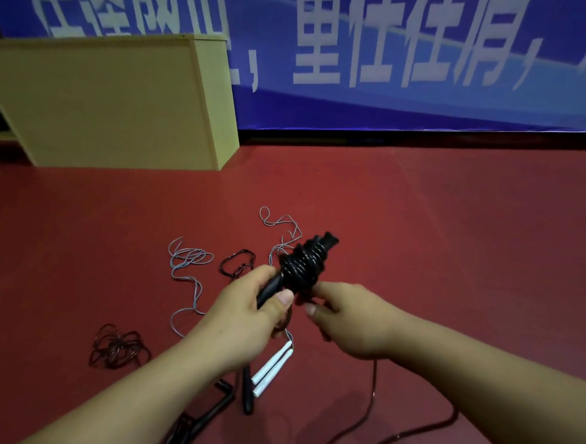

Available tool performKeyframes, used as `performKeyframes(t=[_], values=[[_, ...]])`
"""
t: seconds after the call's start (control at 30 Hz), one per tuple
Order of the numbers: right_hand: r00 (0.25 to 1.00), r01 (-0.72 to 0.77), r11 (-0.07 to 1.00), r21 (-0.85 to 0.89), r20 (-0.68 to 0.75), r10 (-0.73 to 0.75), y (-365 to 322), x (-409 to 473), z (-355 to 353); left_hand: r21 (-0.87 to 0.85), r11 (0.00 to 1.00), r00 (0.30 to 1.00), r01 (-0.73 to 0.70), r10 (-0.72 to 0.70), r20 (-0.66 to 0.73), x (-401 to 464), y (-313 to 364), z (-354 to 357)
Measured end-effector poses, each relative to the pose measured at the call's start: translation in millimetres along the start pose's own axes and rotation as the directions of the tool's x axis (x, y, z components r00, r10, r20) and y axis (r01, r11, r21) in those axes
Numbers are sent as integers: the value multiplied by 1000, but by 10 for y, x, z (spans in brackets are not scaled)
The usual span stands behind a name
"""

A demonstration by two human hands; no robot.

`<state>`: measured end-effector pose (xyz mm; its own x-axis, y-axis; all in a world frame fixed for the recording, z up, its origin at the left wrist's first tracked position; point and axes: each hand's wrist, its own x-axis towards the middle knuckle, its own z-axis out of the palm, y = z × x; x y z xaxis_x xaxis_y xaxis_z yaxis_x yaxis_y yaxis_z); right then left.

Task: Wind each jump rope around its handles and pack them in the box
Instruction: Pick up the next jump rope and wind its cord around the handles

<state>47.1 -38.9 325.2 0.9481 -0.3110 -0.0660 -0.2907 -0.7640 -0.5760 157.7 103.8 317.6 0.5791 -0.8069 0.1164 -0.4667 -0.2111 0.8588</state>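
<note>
My left hand (245, 308) grips a pair of black handles, around which a dark jump rope is wound into a thick bundle (302, 265) held above the red floor. My right hand (344, 317) pinches the rope just below the bundle. The loose end of that rope (391, 437) trails down across the floor at the lower right. A grey rope (187, 270) with white handles (272, 366) lies unwound on the floor. More black handles (246, 394) and a dark tangled rope (117, 346) lie near my left forearm.
A tall beige cabinet or box (113, 101) stands at the back left on the red floor (455, 231). A blue banner (397, 56) with white characters covers the wall behind.
</note>
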Motion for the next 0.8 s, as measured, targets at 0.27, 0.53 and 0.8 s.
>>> performKeyframes(t=[0.27, 0.53, 0.8], values=[[988, 107, 992, 70, 104, -114, -179, -97, -4, 44, 999, 993, 29, -23, -117, 36, 25, 24], [999, 39, 999, -7, 24, -39, -185, -155, -121, 285, 943, 970, 174, -115, -213, 87, -81, -124], [995, 39, 999, -30, -94, -42, -272, -210, -158, 406, 873, 953, 272, -187, -236, 185, -262, -191]])
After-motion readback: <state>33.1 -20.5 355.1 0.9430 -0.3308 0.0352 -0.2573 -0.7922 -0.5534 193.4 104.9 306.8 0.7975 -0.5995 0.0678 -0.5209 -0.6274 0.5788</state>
